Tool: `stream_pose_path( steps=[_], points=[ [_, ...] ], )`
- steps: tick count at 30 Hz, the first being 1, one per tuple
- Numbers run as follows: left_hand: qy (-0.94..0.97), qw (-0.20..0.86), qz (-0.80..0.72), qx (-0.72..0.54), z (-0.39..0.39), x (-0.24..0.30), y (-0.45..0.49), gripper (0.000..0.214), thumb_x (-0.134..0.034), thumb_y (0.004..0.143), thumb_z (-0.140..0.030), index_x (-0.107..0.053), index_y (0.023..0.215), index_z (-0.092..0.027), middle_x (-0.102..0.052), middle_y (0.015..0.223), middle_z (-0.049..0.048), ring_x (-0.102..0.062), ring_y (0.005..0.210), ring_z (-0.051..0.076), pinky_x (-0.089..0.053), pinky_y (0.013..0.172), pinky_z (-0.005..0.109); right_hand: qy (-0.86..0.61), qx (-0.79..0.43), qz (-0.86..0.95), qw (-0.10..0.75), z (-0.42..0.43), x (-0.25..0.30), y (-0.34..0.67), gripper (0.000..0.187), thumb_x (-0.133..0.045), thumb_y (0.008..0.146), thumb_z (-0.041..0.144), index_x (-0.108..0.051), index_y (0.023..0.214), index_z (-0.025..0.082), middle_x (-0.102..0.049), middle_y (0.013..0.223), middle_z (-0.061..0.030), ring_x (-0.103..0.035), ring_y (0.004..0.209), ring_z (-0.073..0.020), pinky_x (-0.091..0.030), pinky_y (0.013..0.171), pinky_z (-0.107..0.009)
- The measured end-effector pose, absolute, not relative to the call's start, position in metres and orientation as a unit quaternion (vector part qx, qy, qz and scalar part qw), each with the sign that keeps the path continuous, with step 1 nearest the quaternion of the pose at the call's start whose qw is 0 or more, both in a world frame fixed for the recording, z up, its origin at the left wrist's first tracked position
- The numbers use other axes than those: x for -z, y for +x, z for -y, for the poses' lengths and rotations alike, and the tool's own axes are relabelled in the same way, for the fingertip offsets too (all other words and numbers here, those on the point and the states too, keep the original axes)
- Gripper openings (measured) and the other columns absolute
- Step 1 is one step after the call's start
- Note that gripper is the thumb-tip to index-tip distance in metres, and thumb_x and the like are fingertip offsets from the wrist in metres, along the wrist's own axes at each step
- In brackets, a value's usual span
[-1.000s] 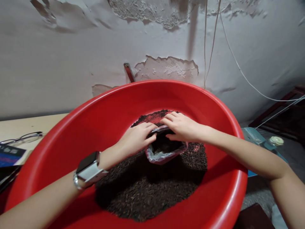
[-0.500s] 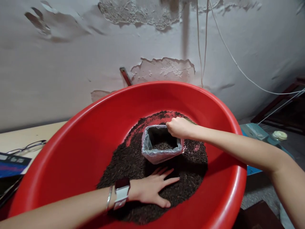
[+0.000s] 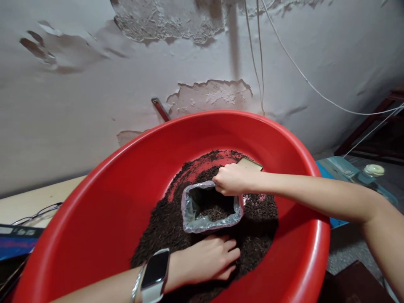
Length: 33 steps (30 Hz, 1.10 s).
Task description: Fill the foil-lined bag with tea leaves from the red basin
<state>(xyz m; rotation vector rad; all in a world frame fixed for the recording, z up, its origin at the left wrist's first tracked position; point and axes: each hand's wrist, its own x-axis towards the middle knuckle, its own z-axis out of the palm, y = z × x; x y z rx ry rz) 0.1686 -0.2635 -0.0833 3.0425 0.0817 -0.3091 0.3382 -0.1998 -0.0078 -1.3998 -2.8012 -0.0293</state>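
A person's right hand (image 3: 232, 179) is closed on the far rim of a plastic-lined box (image 3: 211, 207) standing at the centre of a red basin (image 3: 104, 185), partly sunk in a heap of dark loose tea leaves (image 3: 255, 235). The left hand (image 3: 208, 261), at the box's 6 o'clock, lies palm down with fingers half curled into the leaves. A smartwatch (image 3: 154, 271) sits on that wrist. Eyeglasses (image 3: 38, 213) lie at 9 o'clock outside the basin. The right forearm reaches in from 3 o'clock.

Glossy plastic basin (image 3: 104, 198) (smooth), crinkly plastic liner (image 3: 192, 219), rough peeling wall (image 3: 94, 105).
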Motion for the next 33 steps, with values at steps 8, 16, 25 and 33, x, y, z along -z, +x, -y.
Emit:
stream_pose_path(
  steps=[8,16,25,33],
  points=[
    [0.974,-0.113,-0.036,-0.191,0.245,0.015,0.168,0.012,-0.041,0.089,-0.016,-0.054,0.091,-0.016,-0.055,0.069,0.0023,-0.05,0.061,0.014,-0.042,0.055,0.025,-0.456,-0.011,0.89,0.02,0.198,0.009,0.338,0.028,-0.045,0.082,0.022,-0.069,0.092,0.012,-0.068,0.079,-0.015,-0.065,0.08,-0.025,-0.047,0.063,-0.032],
    [0.94,-0.132,-0.259,-0.176,0.214,0.02,0.16,0.026,-0.036,0.093,-0.032,-0.055,0.099,-0.016,-0.058,0.086,0.0064,-0.057,0.074,0.017,-0.047,0.061,0.026,-0.421,-0.009,0.907,-0.009,0.204,0.005,0.337,0.027,-0.049,0.082,0.023,-0.067,0.099,0.012,-0.067,0.085,-0.0148,-0.064,0.081,-0.0217,-0.046,0.066,-0.03],
    [0.951,-0.146,-0.236,-0.135,0.218,0.018,0.159,0.021,-0.041,0.091,-0.02,-0.059,0.101,-0.017,-0.063,0.105,0.01,-0.057,0.093,0.022,-0.049,0.077,0.035,-0.466,-0.016,0.885,-0.002,0.196,0.006,0.34,0.029,-0.046,0.08,0.02,-0.069,0.095,0.012,-0.068,0.083,-0.0156,-0.065,0.081,-0.0252,-0.045,0.063,-0.031],
    [0.965,-0.051,-0.237,-0.104,0.217,0.019,0.154,0.033,-0.04,0.084,-0.005,-0.057,0.111,-0.015,-0.064,0.103,0.0092,-0.06,0.092,0.02,-0.053,0.076,0.032,-0.494,-0.019,0.869,0.005,0.19,0.009,0.344,0.032,-0.043,0.082,0.024,-0.07,0.093,0.011,-0.068,0.086,-0.0171,-0.065,0.083,-0.0267,-0.043,0.062,-0.031]
  ],
)
